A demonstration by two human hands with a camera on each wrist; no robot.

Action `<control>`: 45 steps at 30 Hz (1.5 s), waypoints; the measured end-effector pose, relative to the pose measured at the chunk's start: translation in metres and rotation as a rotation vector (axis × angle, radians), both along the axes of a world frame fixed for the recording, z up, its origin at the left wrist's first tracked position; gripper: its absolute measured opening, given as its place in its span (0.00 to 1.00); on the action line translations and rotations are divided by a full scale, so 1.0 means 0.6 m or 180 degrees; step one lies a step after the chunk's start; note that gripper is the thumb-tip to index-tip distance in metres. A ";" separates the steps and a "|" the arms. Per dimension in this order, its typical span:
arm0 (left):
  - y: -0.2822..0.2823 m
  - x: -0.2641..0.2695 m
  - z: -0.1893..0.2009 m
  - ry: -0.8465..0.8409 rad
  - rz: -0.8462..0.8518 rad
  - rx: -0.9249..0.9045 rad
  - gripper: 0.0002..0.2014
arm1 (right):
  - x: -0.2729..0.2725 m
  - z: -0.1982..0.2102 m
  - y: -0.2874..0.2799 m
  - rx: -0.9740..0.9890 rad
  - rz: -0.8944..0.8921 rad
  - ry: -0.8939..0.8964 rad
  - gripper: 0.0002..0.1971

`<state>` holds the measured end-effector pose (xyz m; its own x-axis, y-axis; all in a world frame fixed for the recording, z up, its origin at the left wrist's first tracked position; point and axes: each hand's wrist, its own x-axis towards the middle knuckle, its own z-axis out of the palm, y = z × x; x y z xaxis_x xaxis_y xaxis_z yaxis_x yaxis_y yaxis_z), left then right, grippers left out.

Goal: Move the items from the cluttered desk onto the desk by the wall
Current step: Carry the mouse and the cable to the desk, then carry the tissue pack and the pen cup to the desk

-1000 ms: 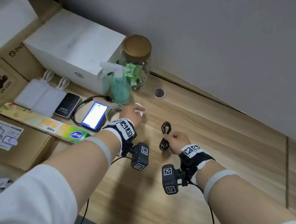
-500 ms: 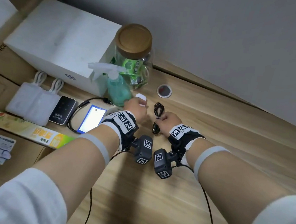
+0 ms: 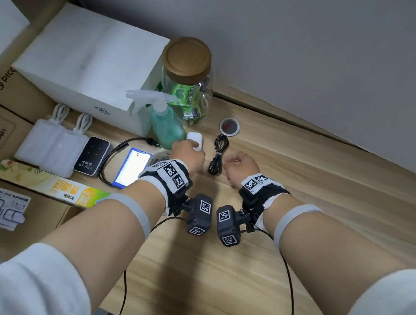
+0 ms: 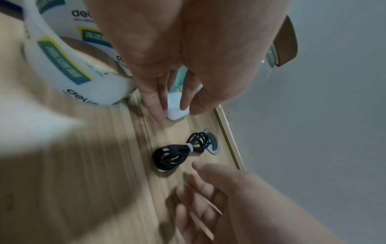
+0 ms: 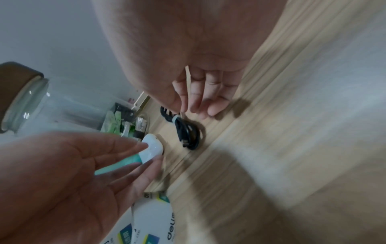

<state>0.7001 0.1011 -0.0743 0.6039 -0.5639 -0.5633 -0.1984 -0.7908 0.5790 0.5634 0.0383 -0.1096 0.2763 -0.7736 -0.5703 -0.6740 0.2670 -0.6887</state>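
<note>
The light is soft and rather dim, from overhead; my forearms throw broad, fuzzy shadows on the desk (image 3: 312, 192) beneath and between my wrists. The head view is sharp but bowed at its edges. Left of my left hand (image 3: 188, 155) a phone screen (image 3: 132, 168) blows out white. Both wrist views smear the nearest wood with motion blur; the white case (image 5: 152, 147) at my left fingertips carries a faint gloss.

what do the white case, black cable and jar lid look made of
white case: likely hard plastic, glossy, with a smooth sheen.
black cable: matte rubbery sheathing, bent in soft loops.
jar lid: looks like wood or bamboo, brown and dull; uncertain.
</note>
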 end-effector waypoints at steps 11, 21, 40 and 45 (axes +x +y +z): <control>-0.008 -0.204 0.077 0.0617 -0.0626 -0.0658 0.08 | -0.255 0.071 0.075 -0.0070 -0.0432 0.0234 0.07; -0.007 -0.469 0.197 0.1123 -0.1244 -0.0977 0.09 | -0.568 0.193 0.121 -0.0352 -0.1348 0.0026 0.05; 0.095 -1.426 0.304 0.1663 -0.2554 -0.0918 0.08 | -1.493 0.286 0.312 -0.0503 -0.2814 -0.0458 0.05; 0.090 -1.622 0.330 0.1701 -0.2966 -0.0931 0.08 | -1.672 0.306 0.350 -0.0585 -0.3305 -0.0661 0.09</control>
